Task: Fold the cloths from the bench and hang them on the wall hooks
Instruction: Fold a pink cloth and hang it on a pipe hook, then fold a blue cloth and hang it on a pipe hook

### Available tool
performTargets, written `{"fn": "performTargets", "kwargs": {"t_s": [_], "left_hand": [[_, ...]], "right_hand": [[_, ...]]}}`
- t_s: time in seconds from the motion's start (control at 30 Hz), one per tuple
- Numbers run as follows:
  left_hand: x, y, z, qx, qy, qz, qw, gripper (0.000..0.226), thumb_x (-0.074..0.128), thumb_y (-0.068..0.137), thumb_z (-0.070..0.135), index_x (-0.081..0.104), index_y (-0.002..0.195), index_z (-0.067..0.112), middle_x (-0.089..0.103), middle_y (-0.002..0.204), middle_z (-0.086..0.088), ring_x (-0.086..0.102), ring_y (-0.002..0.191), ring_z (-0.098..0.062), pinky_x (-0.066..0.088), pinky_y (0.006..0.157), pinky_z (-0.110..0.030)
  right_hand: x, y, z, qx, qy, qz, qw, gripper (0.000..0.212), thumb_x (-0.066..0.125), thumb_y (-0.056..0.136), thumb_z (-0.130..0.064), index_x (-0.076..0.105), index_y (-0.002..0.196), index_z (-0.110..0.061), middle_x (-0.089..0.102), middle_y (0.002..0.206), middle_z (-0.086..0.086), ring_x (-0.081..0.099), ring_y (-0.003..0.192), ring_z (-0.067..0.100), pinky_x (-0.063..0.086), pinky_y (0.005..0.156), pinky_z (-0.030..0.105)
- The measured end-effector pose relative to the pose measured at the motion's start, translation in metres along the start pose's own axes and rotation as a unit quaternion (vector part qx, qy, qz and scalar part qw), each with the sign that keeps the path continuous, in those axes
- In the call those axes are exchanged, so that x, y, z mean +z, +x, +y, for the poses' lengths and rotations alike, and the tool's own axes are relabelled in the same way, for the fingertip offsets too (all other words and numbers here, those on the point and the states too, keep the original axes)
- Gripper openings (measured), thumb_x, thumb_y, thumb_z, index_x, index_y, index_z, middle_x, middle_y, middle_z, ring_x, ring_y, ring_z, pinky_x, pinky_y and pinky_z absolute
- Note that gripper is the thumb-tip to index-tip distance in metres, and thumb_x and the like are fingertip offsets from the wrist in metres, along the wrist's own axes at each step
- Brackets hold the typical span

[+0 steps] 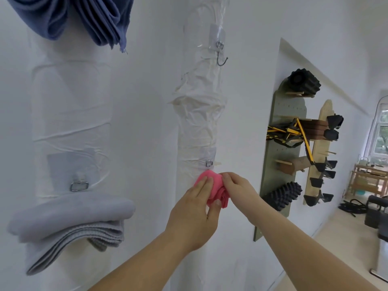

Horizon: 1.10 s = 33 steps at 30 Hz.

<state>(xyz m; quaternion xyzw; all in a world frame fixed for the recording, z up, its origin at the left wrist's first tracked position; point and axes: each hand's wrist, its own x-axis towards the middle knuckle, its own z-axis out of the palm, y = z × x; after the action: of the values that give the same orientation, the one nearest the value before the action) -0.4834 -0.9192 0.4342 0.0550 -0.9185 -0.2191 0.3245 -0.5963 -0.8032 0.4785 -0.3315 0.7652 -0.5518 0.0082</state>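
Two cloths down, at least one to go: a dark blue cloth (84, 19) and a grey cloth (69, 219) hang folded at left as my left hand (195, 208) and right hand (237, 187) pinch the folded pink cloth (218, 189) against the lower hook (209, 163), apparently mid-hanging, the upper hook (221, 57) bare, the desk unseen.

Green pegboard (287, 108) with black foam rollers (303, 82) and yellow-black straps (281, 131), wooden rack (325, 111) just beside it.

Bare wall (147, 122) lies open between grey cloth (69, 223) and pegboard (281, 164).
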Motion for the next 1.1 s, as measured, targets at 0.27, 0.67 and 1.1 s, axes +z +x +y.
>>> {"fn": "performTargets", "kwargs": {"t_s": [0.27,0.67,1.1], "left_hand": [[-0.029,-0.004,0.016,0.080,0.033,0.079,0.993,0.049,0.049,0.100,0.031,0.043,0.149,0.028,0.044,0.153,0.011,0.034,0.145,-0.009,0.034,0.119,-0.033],[-0.023,-0.164,0.021,-0.004,-0.153,0.015,0.988,0.038,0.057,0.099,0.021,0.058,0.134,0.035,0.062,0.121,0.027,0.060,0.112,0.004,0.048,0.096,-0.012],[-0.008,-0.449,-0.044,-0.201,-0.269,-0.233,0.913,0.045,0.061,0.095,0.008,0.061,0.119,0.047,0.070,0.108,0.015,0.064,0.093,-0.005,0.053,0.084,-0.015]], "right_hand": [[-0.008,-0.005,-0.034,-0.067,-0.256,0.150,0.953,0.039,0.051,0.099,-0.045,0.064,0.130,-0.026,0.060,0.135,-0.001,0.040,0.138,0.025,0.038,0.108,0.039],[0.021,-0.164,-0.009,-0.083,-0.071,0.148,0.983,0.018,0.059,0.097,-0.027,0.068,0.111,-0.032,0.067,0.110,-0.021,0.058,0.107,-0.004,0.040,0.080,0.010],[0.128,-0.487,0.078,0.314,-0.054,0.019,0.948,0.014,0.056,0.096,-0.037,0.065,0.106,-0.042,0.076,0.095,-0.001,0.073,0.087,0.016,0.061,0.088,0.041]]}}
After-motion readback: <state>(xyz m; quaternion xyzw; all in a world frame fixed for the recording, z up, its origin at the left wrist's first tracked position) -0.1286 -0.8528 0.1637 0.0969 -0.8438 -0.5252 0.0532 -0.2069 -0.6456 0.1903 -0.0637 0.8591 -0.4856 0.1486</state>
